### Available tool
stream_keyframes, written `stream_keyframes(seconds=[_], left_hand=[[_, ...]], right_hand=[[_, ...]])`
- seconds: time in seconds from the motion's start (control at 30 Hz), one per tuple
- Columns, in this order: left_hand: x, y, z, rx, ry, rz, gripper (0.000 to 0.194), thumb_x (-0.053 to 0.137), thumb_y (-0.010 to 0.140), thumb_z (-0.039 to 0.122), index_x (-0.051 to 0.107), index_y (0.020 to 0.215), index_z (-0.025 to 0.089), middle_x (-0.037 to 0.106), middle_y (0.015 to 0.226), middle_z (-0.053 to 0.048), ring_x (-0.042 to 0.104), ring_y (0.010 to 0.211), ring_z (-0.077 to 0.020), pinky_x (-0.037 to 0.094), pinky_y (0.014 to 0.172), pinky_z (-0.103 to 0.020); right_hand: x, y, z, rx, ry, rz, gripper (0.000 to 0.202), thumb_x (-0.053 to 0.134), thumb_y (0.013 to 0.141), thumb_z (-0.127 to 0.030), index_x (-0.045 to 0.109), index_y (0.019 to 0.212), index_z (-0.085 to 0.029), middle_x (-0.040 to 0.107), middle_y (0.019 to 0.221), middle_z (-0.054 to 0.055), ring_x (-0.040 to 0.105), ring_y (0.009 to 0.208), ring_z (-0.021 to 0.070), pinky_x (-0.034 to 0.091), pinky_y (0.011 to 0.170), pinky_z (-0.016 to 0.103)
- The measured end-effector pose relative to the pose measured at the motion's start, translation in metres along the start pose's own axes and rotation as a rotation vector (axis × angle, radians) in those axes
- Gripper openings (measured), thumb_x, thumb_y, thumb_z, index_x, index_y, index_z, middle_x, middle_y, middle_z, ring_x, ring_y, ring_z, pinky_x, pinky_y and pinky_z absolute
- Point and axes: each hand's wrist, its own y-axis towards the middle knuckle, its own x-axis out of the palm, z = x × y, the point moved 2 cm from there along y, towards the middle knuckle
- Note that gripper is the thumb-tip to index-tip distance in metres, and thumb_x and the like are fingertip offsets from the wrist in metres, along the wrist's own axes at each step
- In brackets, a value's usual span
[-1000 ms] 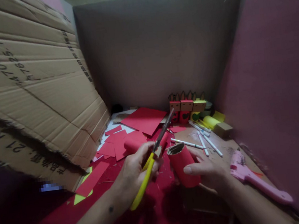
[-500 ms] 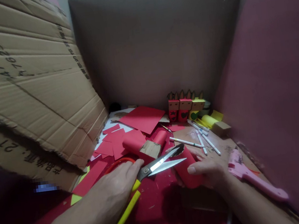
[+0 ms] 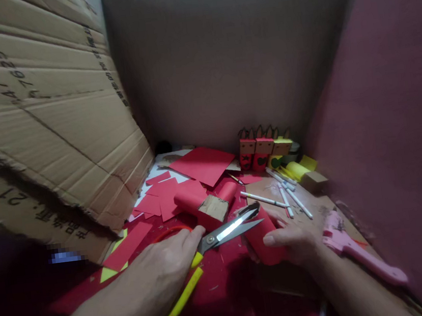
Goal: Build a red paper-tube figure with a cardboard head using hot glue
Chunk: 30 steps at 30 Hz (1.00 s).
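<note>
My left hand (image 3: 170, 263) grips a pair of scissors (image 3: 210, 240) with yellow handles, its blades parted and pointing right. Their tips are at the upper end of a red paper-covered tube (image 3: 264, 241); whether a blade bites into it I cannot tell. Around that tube my right hand (image 3: 288, 238) is closed, thumb on the near side. Just beyond the scissors lie more red rolls (image 3: 189, 201) and a small red box-like piece with a bare cardboard face (image 3: 213, 209).
Red paper sheets (image 3: 202, 165) and cut pieces lie at the back left. Behind stand several red and yellow eared figures (image 3: 262, 151). Markers (image 3: 299, 203) and a pink glue gun (image 3: 356, 250) are on the right. Tall cardboard (image 3: 56, 120) leans at the left.
The scissors' blades have closed somewhat at the tube's upper end. The right hand still holds the tube in nearly the same place, and the whole view has shifted slightly.
</note>
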Motion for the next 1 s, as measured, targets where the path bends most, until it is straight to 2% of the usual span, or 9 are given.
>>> stream_keyframes(seconds=[0.23,0.57,0.77,1.0], left_hand=[[0.009,-0.001,-0.008,0.032,0.019,0.005,0.028,0.034,0.088,0.020,0.055,0.106,0.022,0.062,0.085,-0.006,0.062,0.080,-0.0205,0.051,0.076,-0.032],[-0.005,-0.002,0.006,0.016,0.107,-0.068,0.021,0.038,0.086,0.022,0.055,0.099,0.021,0.063,0.081,-0.005,0.061,0.070,-0.0185,0.050,0.066,-0.028],[-0.002,-0.003,0.002,-0.006,0.107,-0.119,0.021,0.037,0.087,0.022,0.055,0.098,0.020,0.063,0.083,-0.006,0.061,0.071,-0.0191,0.048,0.064,-0.028],[0.004,-0.005,-0.002,-0.011,0.148,-0.084,0.020,0.038,0.086,0.018,0.054,0.098,0.021,0.062,0.080,-0.005,0.062,0.070,-0.0191,0.046,0.063,-0.028]], right_hand=[[-0.003,0.001,0.005,0.007,-0.002,-0.022,0.047,0.069,0.060,-0.020,0.057,0.105,-0.013,0.067,0.075,0.006,0.063,0.056,0.0152,0.051,0.051,0.025],[-0.004,0.000,0.008,0.057,0.028,-0.016,0.048,0.068,0.060,-0.019,0.056,0.106,-0.014,0.068,0.076,0.006,0.064,0.055,0.0164,0.051,0.049,0.025],[-0.001,0.001,0.006,0.053,0.013,-0.007,0.048,0.069,0.060,-0.020,0.056,0.105,-0.013,0.067,0.071,0.005,0.063,0.052,0.0151,0.050,0.048,0.025],[0.001,0.002,0.005,0.064,-0.057,0.057,0.046,0.073,0.059,-0.022,0.056,0.100,-0.014,0.065,0.072,0.004,0.062,0.053,0.0146,0.051,0.048,0.025]])
